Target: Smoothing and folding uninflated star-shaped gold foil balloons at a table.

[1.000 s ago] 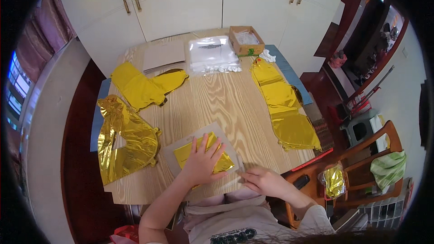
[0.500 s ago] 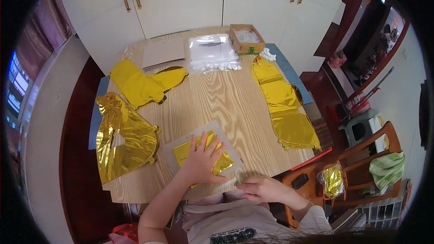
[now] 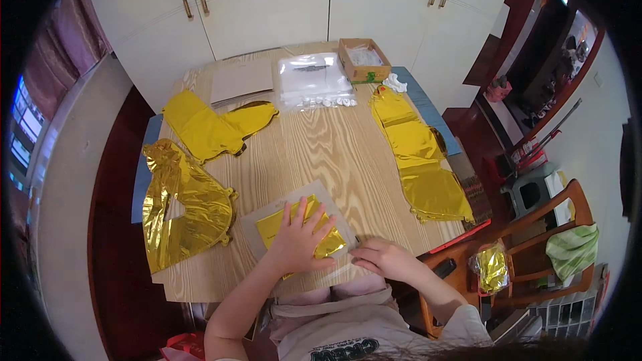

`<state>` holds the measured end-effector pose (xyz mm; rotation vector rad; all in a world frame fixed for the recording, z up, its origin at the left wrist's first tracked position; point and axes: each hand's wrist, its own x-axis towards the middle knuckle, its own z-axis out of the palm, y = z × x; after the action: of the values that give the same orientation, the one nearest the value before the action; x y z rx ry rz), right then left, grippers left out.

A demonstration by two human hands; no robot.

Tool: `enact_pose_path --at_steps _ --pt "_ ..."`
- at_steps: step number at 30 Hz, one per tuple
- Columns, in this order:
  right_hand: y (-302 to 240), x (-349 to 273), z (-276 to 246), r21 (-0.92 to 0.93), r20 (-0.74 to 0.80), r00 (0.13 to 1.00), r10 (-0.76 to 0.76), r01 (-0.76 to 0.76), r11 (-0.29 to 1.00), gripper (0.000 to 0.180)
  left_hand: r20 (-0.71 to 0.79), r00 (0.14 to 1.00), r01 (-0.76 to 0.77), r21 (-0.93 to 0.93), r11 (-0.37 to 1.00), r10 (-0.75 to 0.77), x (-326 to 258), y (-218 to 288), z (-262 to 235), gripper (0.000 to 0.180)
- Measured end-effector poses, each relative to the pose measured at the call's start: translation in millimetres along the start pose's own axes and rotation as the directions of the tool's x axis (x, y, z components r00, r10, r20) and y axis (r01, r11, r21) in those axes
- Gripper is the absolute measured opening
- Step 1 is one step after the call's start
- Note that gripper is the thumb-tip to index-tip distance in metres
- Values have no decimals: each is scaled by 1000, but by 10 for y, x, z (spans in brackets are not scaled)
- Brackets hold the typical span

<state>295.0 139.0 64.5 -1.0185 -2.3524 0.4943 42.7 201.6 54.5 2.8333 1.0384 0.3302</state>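
Note:
A folded gold foil sheet [image 3: 269, 224] lies on a grey flat piece [image 3: 251, 227], which looks like card in a clear sleeve, near the table's front edge. My left hand [image 3: 299, 241] rests flat on the foil with its fingers spread. Beside the piece's right corner, my right hand [image 3: 382, 256] has its fingers drawn together; a small dark bit shows by the fingertips, and what they pinch is too small to make out. Gold foil balloons, flat and uninflated, lie around: one crumpled balloon [image 3: 200, 207] and one smoother balloon [image 3: 207, 127] at left, a long stack [image 3: 418, 154] at right.
At the table's back are grey card sheets [image 3: 234, 82], clear plastic bags [image 3: 307, 80] and a cardboard box [image 3: 364, 60] with clear items inside. A wooden chair [image 3: 535, 247] at right holds a gold packet [image 3: 493, 269] and a black object [image 3: 444, 268]. White cabinets [image 3: 267, 13] stand behind.
My right hand has moved slightly forward, from the table's front edge up to the grey piece's right corner. My left hand stays flat on the foil.

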Motion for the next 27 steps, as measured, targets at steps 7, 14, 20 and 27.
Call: enact_pose_path --at_steps 7,14,20,27 --pt "221 166 29 -120 -26 997 -68 65 991 26 33 999 -29 72 997 27 5 10 -2 76" --pt "298 307 -33 -210 29 973 -228 229 951 25 42 999 -25 80 996 22 5 12 -3 79" --pt "261 284 -23 -278 70 963 -261 270 922 27 25 1000 -12 62 998 10 6 20 -3 81" --pt "231 222 -8 -261 96 963 -252 269 927 32 -26 997 75 -120 990 -79 -18 -170 104 76"
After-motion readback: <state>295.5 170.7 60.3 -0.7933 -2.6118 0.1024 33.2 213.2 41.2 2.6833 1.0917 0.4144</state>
